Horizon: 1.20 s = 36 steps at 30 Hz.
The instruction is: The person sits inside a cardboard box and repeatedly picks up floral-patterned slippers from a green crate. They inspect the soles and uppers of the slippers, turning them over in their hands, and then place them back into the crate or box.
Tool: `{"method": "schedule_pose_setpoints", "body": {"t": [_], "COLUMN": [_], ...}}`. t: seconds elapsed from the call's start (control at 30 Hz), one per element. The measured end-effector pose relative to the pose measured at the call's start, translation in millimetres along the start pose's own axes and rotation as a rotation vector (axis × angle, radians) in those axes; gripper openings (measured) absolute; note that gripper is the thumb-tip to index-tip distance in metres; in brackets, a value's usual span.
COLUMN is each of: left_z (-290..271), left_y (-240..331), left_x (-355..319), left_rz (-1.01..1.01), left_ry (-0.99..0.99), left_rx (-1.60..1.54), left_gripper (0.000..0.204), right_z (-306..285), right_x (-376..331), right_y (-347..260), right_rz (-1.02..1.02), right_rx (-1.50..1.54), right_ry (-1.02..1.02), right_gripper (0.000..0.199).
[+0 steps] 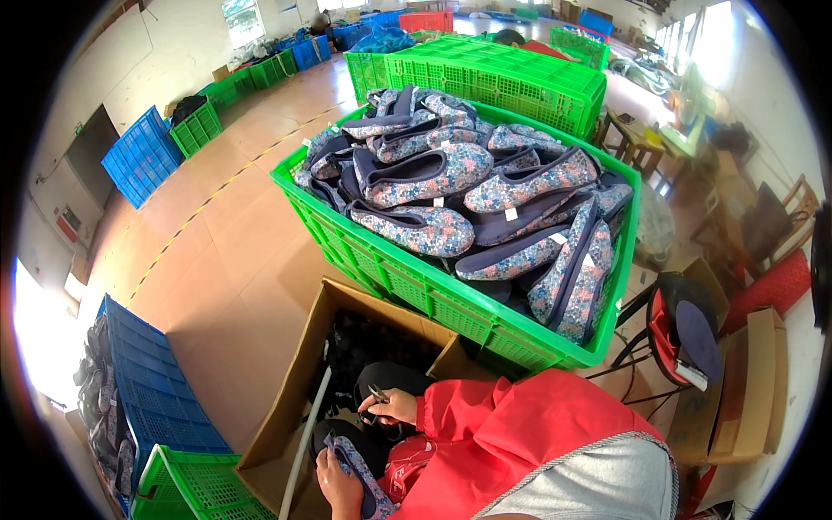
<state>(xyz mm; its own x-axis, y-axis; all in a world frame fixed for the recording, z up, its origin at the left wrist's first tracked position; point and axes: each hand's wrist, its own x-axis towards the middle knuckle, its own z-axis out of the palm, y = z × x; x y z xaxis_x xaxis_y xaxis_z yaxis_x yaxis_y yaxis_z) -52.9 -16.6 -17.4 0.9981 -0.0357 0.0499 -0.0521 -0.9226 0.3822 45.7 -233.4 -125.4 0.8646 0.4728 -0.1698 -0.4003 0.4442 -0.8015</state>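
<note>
My red sleeve [511, 433] is filling the bottom of the view, just this side of the cardboard box [286, 407]. My left hand [340, 485] is gripping a floral slip-on shoe [360, 464] low over the box's near edge, fingers wrapped around its side. My right hand [394, 406] is closing on a small pair of snips [378, 395], bent in at the wrist, just above the shoe and over the box's dark inside. Beyond the box, the green crate [451, 303] is heaped full with matching floral shoes [468, 195] (a big pile, by the look of it), so I judge most of the work is waiting. Dark things are lying inside the box, though I cannot tell how many.
</note>
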Motion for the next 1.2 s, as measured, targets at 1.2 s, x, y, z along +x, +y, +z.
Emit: {"method": "schedule_pose_setpoints", "body": {"t": [1.2], "left_z": [3.1], "left_y": [-7.4], "left_x": [0.3], "left_rz": [0.02], "left_ry": [-0.034], "left_rx": [0.004], "left_gripper": [0.056], "right_z": [5.0], "right_x": [-10.2], "right_y": [-16.7], "right_rz": [-0.002], "right_rx": [0.131], "right_ry": [-0.088], "right_gripper": [0.032]}}
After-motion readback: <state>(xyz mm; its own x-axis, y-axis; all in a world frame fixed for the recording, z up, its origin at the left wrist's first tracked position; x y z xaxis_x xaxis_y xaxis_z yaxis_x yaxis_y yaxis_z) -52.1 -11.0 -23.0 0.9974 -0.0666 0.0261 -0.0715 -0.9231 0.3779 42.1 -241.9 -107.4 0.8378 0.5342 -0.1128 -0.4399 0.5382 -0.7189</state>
